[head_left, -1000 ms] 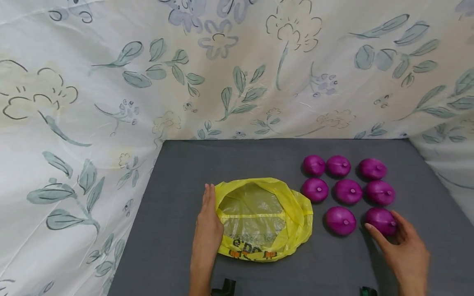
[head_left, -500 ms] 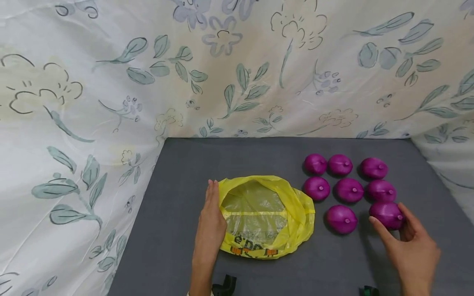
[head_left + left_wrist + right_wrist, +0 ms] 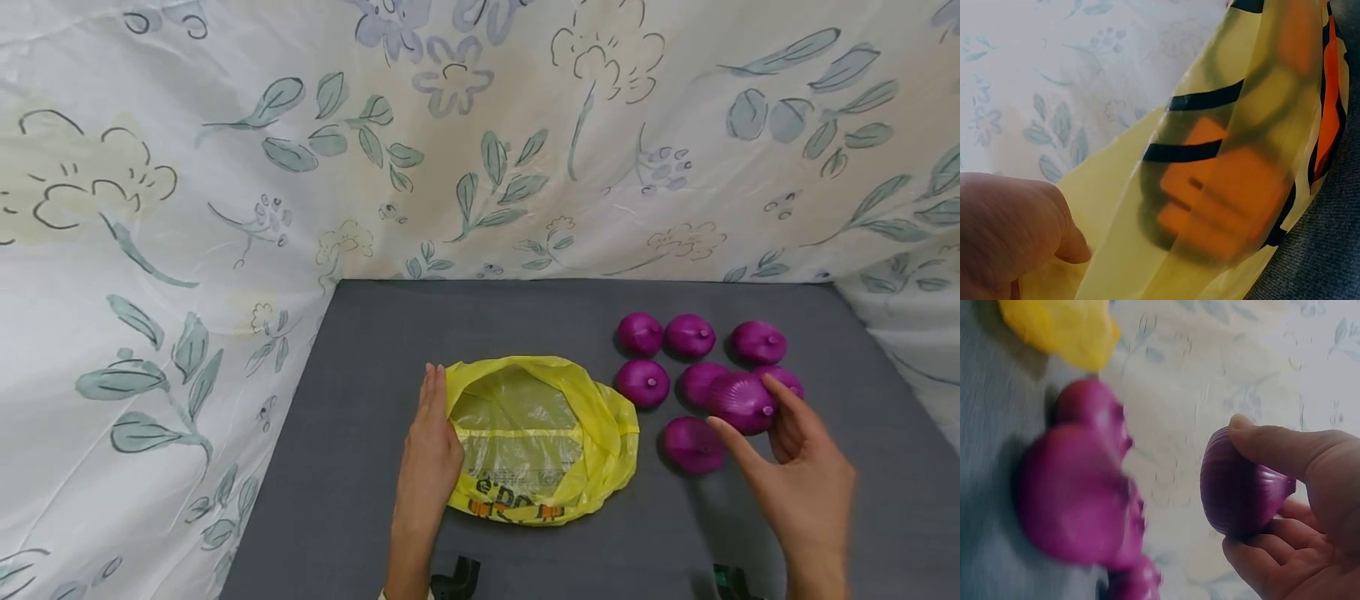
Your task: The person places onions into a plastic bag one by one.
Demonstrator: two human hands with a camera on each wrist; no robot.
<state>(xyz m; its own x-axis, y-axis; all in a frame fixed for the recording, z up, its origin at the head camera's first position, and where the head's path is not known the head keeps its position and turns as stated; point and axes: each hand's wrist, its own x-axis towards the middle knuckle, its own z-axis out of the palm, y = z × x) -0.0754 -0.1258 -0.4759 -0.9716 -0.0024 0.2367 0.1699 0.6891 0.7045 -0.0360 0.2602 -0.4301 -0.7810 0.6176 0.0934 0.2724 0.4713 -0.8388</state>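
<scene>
My right hand [image 3: 806, 483] holds a red onion [image 3: 741, 403] between thumb and fingers, lifted off the table. In the right wrist view, the same onion [image 3: 1241, 484] shows its stem tip toward the palm. Several more red onions [image 3: 642, 383] sit in rows on the table behind and beside the held one. At the left side of an open yellow plastic bag [image 3: 517, 433], my left hand [image 3: 431, 458] rests with straight fingers against its edge. The left wrist view shows the thumb [image 3: 1072, 247] beside the bag's printed wall [image 3: 1222, 187]; the other fingers are mostly hidden.
The dark grey table [image 3: 337, 400] bears the bag at the middle and the onions to its right. A floral cloth [image 3: 510, 150] hangs behind the table and at its sides. Black wrist-mount parts [image 3: 456, 579] show near the bottom edge.
The right hand has raised the onion from the front right of the group and carried it left, over the other onions. The left hand stays at the bag's edge.
</scene>
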